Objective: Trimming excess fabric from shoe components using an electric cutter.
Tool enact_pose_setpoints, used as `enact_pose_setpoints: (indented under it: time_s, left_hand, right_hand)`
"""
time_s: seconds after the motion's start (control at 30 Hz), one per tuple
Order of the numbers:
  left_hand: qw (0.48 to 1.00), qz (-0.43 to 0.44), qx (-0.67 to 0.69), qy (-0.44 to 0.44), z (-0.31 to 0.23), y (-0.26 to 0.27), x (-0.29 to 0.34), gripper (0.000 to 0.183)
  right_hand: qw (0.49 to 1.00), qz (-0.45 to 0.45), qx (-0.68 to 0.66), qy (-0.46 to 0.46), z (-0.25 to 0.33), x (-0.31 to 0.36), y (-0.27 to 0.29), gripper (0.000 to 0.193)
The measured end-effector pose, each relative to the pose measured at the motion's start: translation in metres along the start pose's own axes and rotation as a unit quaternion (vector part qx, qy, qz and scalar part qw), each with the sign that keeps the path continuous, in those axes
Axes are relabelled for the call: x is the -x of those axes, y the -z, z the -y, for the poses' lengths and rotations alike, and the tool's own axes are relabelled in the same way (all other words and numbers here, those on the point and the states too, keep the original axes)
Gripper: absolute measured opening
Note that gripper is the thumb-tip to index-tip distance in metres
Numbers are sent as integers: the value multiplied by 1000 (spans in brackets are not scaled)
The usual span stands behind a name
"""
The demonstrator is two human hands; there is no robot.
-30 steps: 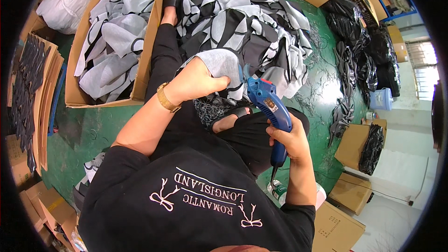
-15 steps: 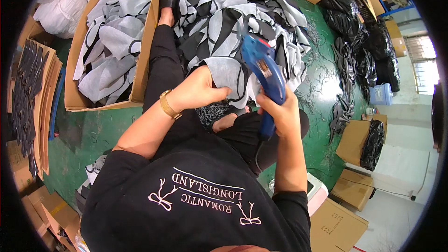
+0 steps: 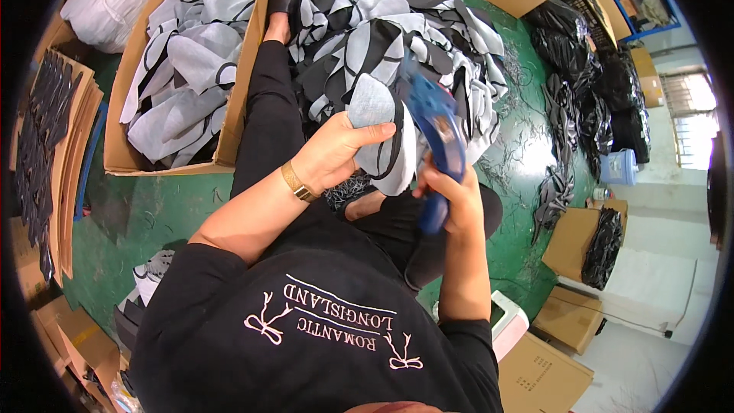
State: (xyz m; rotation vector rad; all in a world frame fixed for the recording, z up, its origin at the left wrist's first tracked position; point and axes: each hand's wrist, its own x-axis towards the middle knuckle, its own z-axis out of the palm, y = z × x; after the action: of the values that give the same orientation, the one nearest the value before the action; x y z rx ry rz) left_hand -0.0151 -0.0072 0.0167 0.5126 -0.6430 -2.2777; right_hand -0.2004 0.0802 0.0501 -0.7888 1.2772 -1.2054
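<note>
Grey fabric piece (image 3: 371,103) before the fabric pile's (image 3: 363,50) near edge; from here I see the left hand (image 3: 330,154) pinching it, thumb now across its face. Right hand (image 3: 456,197) wraps the blue cutter (image 3: 442,128), blurred, nearer upright than half a second ago.

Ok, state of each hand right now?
Left hand: closed, holding a grey fabric piece.
Right hand: closed around a blue handheld cutter.

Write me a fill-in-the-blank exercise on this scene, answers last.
1. The right hand grips a ____ electric cutter.
2. The left hand lays its ____ across the grey fabric piece.
3. The gold wristband is on the ____ wrist.
4. The floor is coloured ____.

Missing words: blue; thumb; left; green.
</note>
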Motion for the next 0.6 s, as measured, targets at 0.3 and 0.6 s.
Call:
enact_pose_setpoints:
  time_s: [0.3, 0.6]
  left_hand:
    - [999, 35, 34, 8, -7, 12, -6, 23]
    - [998, 49, 13, 26, -5, 8, -3, 28]
  right_hand:
    - [984, 101, -21, -148, -28, 40, 46, 32]
    - [976, 116, -38, -181, -33, 39, 47, 32]
